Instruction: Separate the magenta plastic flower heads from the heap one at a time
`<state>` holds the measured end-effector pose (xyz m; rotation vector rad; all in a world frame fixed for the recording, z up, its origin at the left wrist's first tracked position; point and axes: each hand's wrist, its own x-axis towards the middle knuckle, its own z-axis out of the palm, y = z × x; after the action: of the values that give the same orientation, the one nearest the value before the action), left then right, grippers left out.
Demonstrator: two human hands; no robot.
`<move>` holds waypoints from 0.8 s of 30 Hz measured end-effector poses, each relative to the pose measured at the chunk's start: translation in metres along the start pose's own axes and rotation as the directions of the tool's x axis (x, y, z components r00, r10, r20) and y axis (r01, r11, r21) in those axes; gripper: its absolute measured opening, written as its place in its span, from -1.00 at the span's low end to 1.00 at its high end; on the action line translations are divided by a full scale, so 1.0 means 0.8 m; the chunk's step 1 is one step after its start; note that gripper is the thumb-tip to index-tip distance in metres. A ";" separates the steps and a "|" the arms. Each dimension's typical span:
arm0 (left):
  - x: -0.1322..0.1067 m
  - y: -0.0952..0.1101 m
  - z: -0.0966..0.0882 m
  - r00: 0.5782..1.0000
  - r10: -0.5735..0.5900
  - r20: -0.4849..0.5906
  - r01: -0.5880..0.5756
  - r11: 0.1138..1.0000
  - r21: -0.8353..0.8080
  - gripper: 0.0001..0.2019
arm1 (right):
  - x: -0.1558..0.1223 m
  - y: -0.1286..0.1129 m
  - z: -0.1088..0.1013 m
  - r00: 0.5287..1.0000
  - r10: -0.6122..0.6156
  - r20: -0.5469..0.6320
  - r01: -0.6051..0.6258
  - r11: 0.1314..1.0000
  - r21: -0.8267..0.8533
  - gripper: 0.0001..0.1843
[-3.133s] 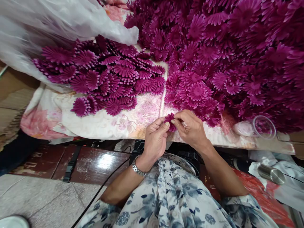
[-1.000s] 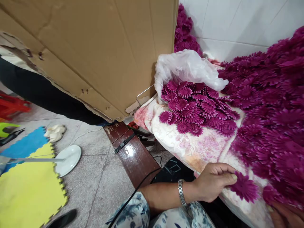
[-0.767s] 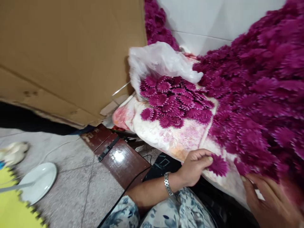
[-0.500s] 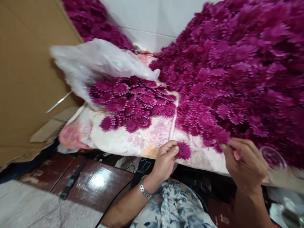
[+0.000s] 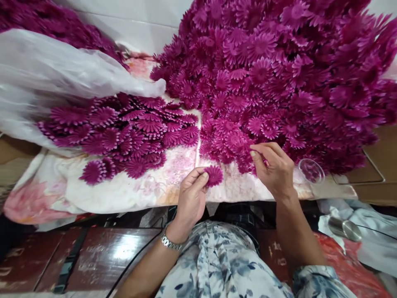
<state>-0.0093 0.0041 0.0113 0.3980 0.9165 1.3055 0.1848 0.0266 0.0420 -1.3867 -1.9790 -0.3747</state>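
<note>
My left hand [image 5: 192,194] pinches a single magenta fabric flower [image 5: 214,175] between thumb and fingers, low over the stained floral cloth [image 5: 139,190]. My right hand [image 5: 274,167] is closed in a pinch at the near edge of the big heap of magenta flowers [image 5: 279,74]; what its fingertips grip is hidden among the petals. A smaller pile of flat magenta petal layers [image 5: 124,132] spills from a clear plastic bag [image 5: 46,78] to the left.
A small clear plastic cup [image 5: 311,170] lies right of my right hand. A metal flask [image 5: 344,228] rests on white cloth at lower right. Dark glossy wood [image 5: 102,256] and a black cable [image 5: 136,260] run below the cloth. White tiled wall [image 5: 136,20] stands behind.
The view has swung back from the cardboard box and floor to the flowers. My left hand kept the single flower throughout; my right hand came in and reached the edge of the big heap.
</note>
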 end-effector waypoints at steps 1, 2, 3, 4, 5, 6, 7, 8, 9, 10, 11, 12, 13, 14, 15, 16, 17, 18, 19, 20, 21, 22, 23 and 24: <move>0.002 -0.002 0.002 1.000 0.007 0.006 -0.008 1.000 0.003 -0.83 | -0.005 -0.005 -0.002 1.000 -0.001 0.004 0.001 1.000 0.023 -0.88; 0.003 -0.003 0.004 1.000 0.011 0.007 -0.011 1.000 0.008 -0.83 | -0.010 -0.010 -0.004 1.000 -0.004 0.009 0.003 0.999 0.035 -0.89; 0.004 -0.005 0.006 1.000 0.014 0.003 -0.014 1.000 0.013 -0.83 | -0.014 -0.013 -0.004 1.000 -0.007 0.019 0.007 0.999 0.038 -0.90; 0.004 -0.007 0.006 1.000 0.018 -0.006 -0.018 1.000 0.020 -0.83 | -0.018 -0.015 -0.004 1.000 -0.007 0.031 0.006 0.999 0.035 -0.91; 0.005 -0.009 0.006 1.000 0.021 -0.013 -0.020 0.999 0.028 -0.84 | -0.022 -0.016 -0.002 0.999 -0.001 0.046 0.000 0.999 0.034 -0.90; 0.004 -0.010 0.006 1.000 0.024 -0.018 -0.024 0.999 0.035 -0.84 | -0.026 -0.015 -0.001 0.998 0.005 0.065 -0.008 0.999 0.040 -0.90; 0.004 -0.011 0.006 0.999 0.028 -0.021 -0.027 0.999 0.040 -0.84 | -0.030 -0.014 0.001 0.996 0.011 0.084 -0.015 0.999 0.050 -0.90; 0.003 -0.011 0.006 0.999 0.028 -0.019 -0.028 0.999 0.042 -0.85 | -0.033 -0.013 0.001 0.995 0.016 0.098 -0.022 0.998 0.060 -0.90; 0.003 -0.011 0.006 1.000 0.025 -0.016 -0.025 0.999 0.040 -0.85 | -0.036 -0.012 0.001 0.995 0.021 0.101 -0.028 0.997 0.066 -0.91; 0.002 -0.011 0.007 1.000 0.016 -0.009 -0.016 0.999 0.032 -0.85 | -0.038 -0.011 0.000 0.995 0.028 0.097 -0.035 0.997 0.071 -0.91; 0.002 -0.010 0.008 1.000 0.001 -0.001 -0.001 1.000 0.022 -0.85 | -0.040 -0.013 -0.001 0.995 0.037 0.088 -0.044 0.996 0.081 -0.91; 0.001 -0.010 0.009 1.000 -0.017 0.007 0.017 1.000 0.010 -0.86 | -0.040 -0.015 -0.003 0.996 0.051 0.077 -0.059 0.993 0.103 -0.91; 0.001 -0.010 0.009 0.999 -0.034 0.017 0.034 0.999 0.000 -0.86 | -0.041 -0.020 -0.004 0.995 0.065 0.074 -0.075 0.987 0.140 -0.90; 0.000 -0.011 0.010 0.999 -0.042 0.023 0.042 0.999 -0.007 -0.87 | -0.041 -0.025 -0.004 0.994 0.076 0.079 -0.090 0.978 0.190 -0.90; 0.000 -0.012 0.011 0.999 -0.044 0.025 0.044 0.999 -0.005 -0.87 | -0.041 -0.032 -0.002 0.993 0.075 0.095 -0.097 0.964 0.246 -0.91; 0.000 -0.013 0.011 0.999 -0.042 0.026 0.041 0.999 0.004 -0.88 | -0.041 -0.040 0.001 0.991 0.062 0.119 -0.096 0.950 0.299 -0.92; -0.001 -0.014 0.011 0.999 -0.036 0.023 0.036 0.999 0.015 -0.88 | -0.042 -0.047 0.005 0.989 0.043 0.143 -0.089 0.937 0.338 -0.92; -0.002 -0.016 0.011 0.999 -0.032 0.018 0.032 0.999 0.029 -0.88 | -0.042 -0.054 0.011 0.987 0.020 0.161 -0.078 0.929 0.361 -0.90; -0.003 -0.017 0.010 0.999 -0.035 0.017 0.034 0.998 0.044 -0.88 | -0.042 -0.059 0.016 0.985 0.005 0.173 -0.070 0.927 0.370 -0.89; -0.004 -0.018 0.010 0.999 -0.044 0.020 0.043 0.997 0.058 -0.86 | -0.043 -0.064 0.022 0.984 0.001 0.177 -0.067 0.928 0.367 -0.87; -0.006 -0.018 0.010 0.998 -0.052 0.027 0.050 0.996 0.072 -0.84 | -0.043 -0.066 0.026 0.984 0.006 0.179 -0.071 0.932 0.357 -0.86; -0.007 -0.018 0.009 0.998 -0.051 0.032 0.048 0.995 0.085 -0.81 | -0.043 -0.068 0.028 0.983 0.016 0.181 -0.079 0.934 0.347 -0.86; -0.009 -0.018 0.009 0.998 -0.045 0.035 0.041 0.995 0.096 -0.78 | -0.043 -0.069 0.029 0.982 0.026 0.188 -0.090 0.934 0.345 -0.86; -0.010 -0.018 0.008 0.999 -0.032 0.036 0.028 0.994 0.105 -0.77 | -0.043 -0.069 0.028 0.979 0.033 0.199 -0.103 0.930 0.354 -0.87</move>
<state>0.0051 -0.0056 0.0075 0.4873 0.9581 1.2219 0.1336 -0.0064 0.0107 -1.2823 -2.0179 0.1598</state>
